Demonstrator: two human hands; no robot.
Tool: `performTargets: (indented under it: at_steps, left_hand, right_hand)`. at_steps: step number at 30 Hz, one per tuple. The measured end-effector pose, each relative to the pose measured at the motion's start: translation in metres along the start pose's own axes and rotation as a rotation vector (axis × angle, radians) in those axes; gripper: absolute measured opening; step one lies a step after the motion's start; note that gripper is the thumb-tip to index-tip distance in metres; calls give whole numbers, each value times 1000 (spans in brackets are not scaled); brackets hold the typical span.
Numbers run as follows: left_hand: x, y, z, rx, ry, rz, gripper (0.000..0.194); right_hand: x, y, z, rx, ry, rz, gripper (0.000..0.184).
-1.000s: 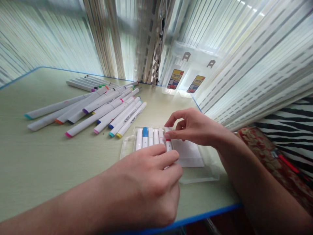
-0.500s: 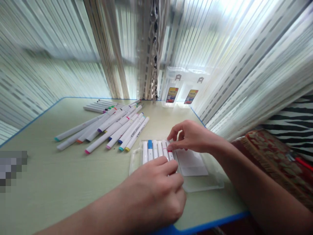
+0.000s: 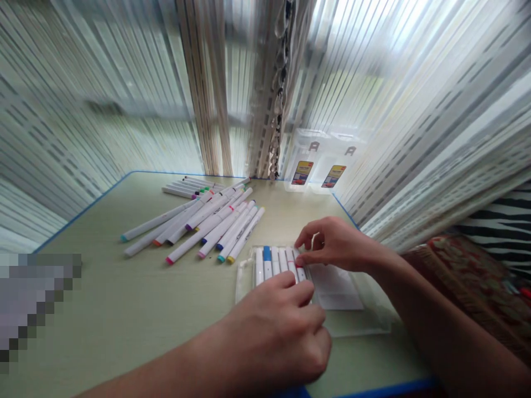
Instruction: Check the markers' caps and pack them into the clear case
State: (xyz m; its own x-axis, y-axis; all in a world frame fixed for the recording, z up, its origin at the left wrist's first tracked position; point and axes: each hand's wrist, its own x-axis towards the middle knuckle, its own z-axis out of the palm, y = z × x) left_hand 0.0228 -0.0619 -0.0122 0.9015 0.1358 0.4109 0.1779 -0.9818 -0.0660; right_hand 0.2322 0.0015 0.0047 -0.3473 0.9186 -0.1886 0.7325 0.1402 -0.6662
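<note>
A clear plastic marker case [image 3: 352,315] lies flat near the table's front edge. Several white markers [image 3: 274,262] lie side by side in its left part, one with a blue band. My left hand [image 3: 282,331] rests over the near ends of those markers, fingers curled and pressing on them. My right hand [image 3: 332,243] pinches the far end of the rightmost marker [image 3: 299,271], which has a red mark, with thumb and forefinger. A white card [image 3: 336,287] lies in the case to the right.
Several loose white markers [image 3: 207,224] with coloured caps lie spread on the pale green table [image 3: 124,309], left and behind the case. Two clear packages [image 3: 319,166] stand at the back by striped curtains. A patterned cushion [image 3: 468,282] sits to the right.
The camera has tilted upward, so the table and hands sit lower in the picture. Both hands stay on the markers in the case with the same grip.
</note>
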Motion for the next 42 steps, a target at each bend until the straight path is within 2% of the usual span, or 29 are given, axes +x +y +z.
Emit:
performTargets:
  at_steps: [8,12,15,18,21,25,29,34,37,42]
  left_hand:
    - [-2,-1,4,9,62,28,18]
    - [-1,-5,1,-22,89,8,28]
    - [-1,-8,-4,-12,59,-36,28]
    - [-1,-11,-7,-42,-9,-61,25]
    - [-2,-13,-5,-66,-43,5,24]
    - [-1,-11,2,-12,-20,34,17]
    - [0,-9,3,6,2,43,16]
    - [1,-10,4,21,0,27,18]
    - [0,-10,6,-34,38,19,25]
    - [1,-13,0,-30,63,-52,31]
  right_hand:
    - [-3,-4,-3,-9,26,-47,31]
    - [0,-3,-2,27,164,-80,27]
    - [4,1,1,34,263,-138,26]
    - [5,4,3,22,217,-188,20]
    - [4,3,3,3,136,-230,19]
    - [2,0,2,-96,132,-253,17]
    - [2,1,2,-98,118,-236,17]
    - [2,1,4,-113,181,-209,18]
    - [3,1,5,-99,239,-194,23]
    - [4,4,6,-111,269,-228,32]
